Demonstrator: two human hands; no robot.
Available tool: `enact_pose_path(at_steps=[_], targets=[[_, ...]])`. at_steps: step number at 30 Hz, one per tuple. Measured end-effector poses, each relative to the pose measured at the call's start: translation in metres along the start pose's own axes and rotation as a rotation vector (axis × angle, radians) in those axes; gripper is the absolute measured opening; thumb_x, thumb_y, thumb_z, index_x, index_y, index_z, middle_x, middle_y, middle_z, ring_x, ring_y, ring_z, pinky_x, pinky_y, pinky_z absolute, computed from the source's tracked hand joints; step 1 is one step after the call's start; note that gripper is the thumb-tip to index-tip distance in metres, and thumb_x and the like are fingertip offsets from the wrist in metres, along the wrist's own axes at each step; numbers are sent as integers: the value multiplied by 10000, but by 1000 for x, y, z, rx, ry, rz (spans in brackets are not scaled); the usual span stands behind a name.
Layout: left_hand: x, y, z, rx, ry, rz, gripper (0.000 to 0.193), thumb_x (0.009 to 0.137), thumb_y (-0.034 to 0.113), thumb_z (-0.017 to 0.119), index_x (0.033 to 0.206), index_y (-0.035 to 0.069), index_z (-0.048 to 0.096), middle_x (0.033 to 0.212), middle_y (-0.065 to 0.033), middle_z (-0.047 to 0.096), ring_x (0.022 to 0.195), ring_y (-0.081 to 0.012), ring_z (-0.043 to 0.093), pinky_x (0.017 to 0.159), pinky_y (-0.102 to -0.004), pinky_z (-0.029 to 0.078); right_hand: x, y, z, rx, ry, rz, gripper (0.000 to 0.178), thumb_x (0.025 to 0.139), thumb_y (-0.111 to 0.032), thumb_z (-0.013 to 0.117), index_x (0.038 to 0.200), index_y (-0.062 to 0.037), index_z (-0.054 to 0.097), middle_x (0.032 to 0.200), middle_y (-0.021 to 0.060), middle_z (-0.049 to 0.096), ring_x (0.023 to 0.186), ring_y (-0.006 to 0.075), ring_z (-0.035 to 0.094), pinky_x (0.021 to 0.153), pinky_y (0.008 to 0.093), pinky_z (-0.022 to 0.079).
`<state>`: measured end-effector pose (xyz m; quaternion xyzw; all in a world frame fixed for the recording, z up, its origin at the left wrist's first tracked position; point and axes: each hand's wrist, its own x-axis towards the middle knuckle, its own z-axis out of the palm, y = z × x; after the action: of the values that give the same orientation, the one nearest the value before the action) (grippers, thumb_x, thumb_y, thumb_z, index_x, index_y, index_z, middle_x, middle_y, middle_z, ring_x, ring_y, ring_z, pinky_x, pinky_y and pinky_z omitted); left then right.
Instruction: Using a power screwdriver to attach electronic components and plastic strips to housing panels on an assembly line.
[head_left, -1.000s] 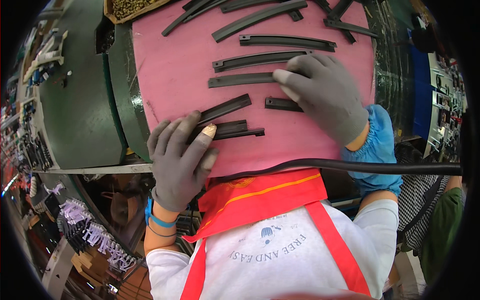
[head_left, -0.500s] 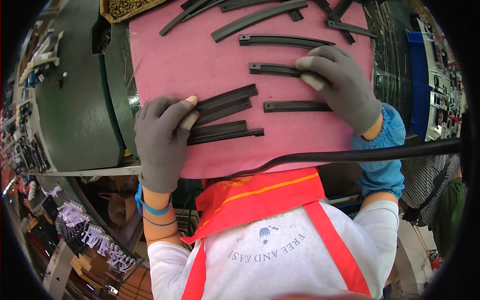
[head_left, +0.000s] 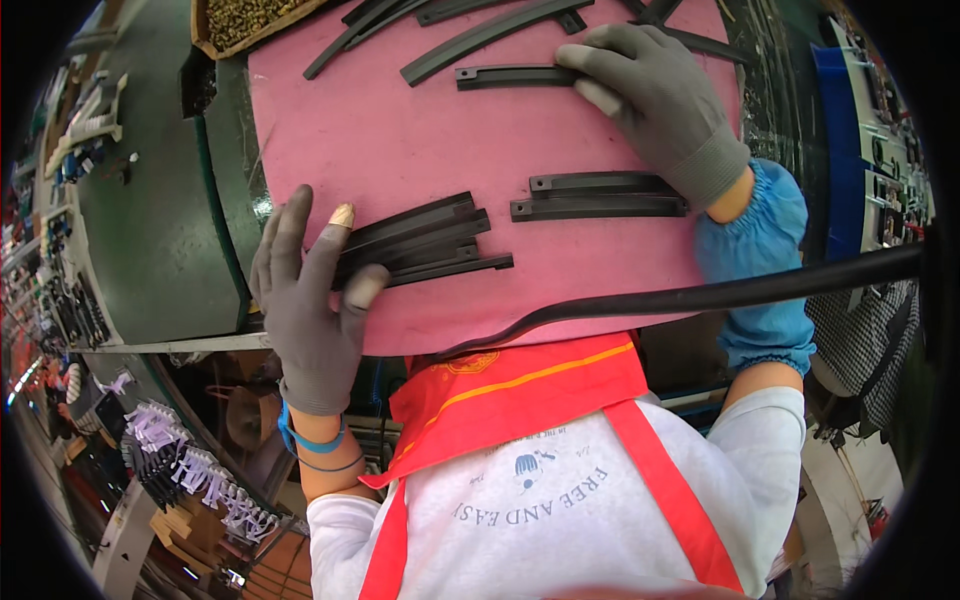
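Observation:
My right hand [head_left: 668, 108], in a grey glove with pale fingertips, pinches the right part of a black grooved strip [head_left: 512, 77] at the far side of the pink mat. Below it, two similar strips, an upper black strip [head_left: 600, 184] and a lower black strip [head_left: 600, 207], lie side by side. At the left, several black strips [head_left: 425, 235] rest close together, slightly fanned. My left hand [head_left: 312, 305], also gloved, is beside their left ends with thumb and fingers spread; whether it touches them I cannot tell.
The pink mat [head_left: 380, 130] covers the work table. More curved black strips [head_left: 490, 42] lie along its far edge. A box of small brass-coloured parts [head_left: 250, 22] stands far left. A black cable [head_left: 700, 297] crosses above the near edge. A blue bin [head_left: 835, 140] is at the right.
My right hand has left one strip beside another and moved farther away to a different strip. My left hand has spread its fingers, and the strips there lie closer together.

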<state>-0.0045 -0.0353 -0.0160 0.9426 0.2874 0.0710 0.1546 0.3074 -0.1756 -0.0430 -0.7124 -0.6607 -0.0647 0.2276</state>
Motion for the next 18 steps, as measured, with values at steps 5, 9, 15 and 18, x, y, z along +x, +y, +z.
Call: enact_pose_path(at_steps=[5, 9, 15, 18], targets=[[-14, 14, 22, 192, -112, 57, 767, 904, 625, 449, 1466, 105, 405, 1554, -184, 290, 1444, -420, 205, 1158, -545, 133, -28, -8, -24, 216, -268, 145, 166, 834, -96, 681, 997, -66, 691, 936, 89, 619, 876, 282, 612, 761, 388, 502], [-10, 23, 14, 412, -115, 103, 731, 943, 592, 414, 1460, 76, 408, 1544, -192, 310, 1448, -411, 213, 1161, -533, 137, -39, 10, -58, 351, -181, 267, 223, 834, -74, 691, 1056, -64, 692, 1013, 109, 643, 949, 280, 629, 797, 344, 519], [52, 39, -3, 13, 1, 232, 575, 938, 422, 535, 1377, 53, 500, 1447, -182, 442, 1301, -388, 436, 1090, -472, 305, -44, 60, -44, -148, -69, 393, 224, 848, -122, 666, 1068, -135, 702, 1016, 56, 643, 987, 268, 616, 883, 391, 468], [98, 45, 24, -105, 106, 352, 484, 857, 182, 667, 1312, 66, 547, 1300, -172, 559, 1127, -347, 563, 949, -413, 445, -53, 48, -45, -146, -1, 202, 252, 810, -56, 678, 1060, -77, 697, 978, 88, 635, 916, 297, 615, 799, 382, 497]])
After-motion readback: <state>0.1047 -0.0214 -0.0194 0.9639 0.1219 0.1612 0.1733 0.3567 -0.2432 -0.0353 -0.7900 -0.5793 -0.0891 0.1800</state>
